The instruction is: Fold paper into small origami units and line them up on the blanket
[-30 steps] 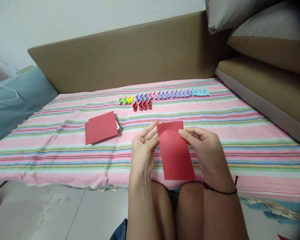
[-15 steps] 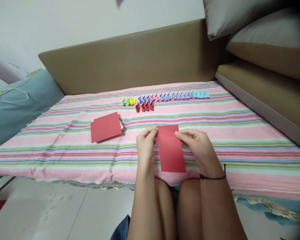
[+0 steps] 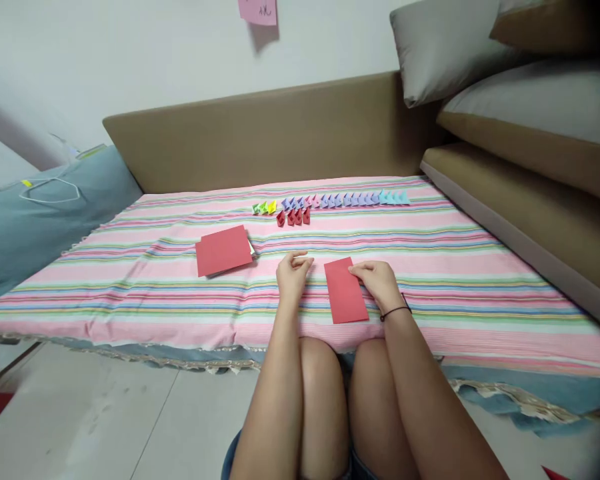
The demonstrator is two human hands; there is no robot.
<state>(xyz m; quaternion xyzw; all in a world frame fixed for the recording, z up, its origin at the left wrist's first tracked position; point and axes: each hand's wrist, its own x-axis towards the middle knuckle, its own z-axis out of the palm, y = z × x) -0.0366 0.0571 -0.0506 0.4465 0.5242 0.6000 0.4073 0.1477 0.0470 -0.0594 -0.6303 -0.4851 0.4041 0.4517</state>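
A red rectangular sheet of paper is in front of my knees, over the striped cloth. My right hand pinches its upper right edge between thumb and fingers. My left hand is a little to the left of the sheet, apart from it, with fingers bent, spread and nothing in them. Further left lies a stack of paper with red sheets on top and paler edges showing at its right side.
Small folded paper pieces stand in a long row of green, yellow, purple, pink and blue, with several red ones before it. Cushions are piled at the right. A brown backrest runs behind. A white wire hanger lies on blue fabric.
My left hand has let go of the red paper and moved apart from it. My right hand still holds the sheet. The view has tilted up slightly.
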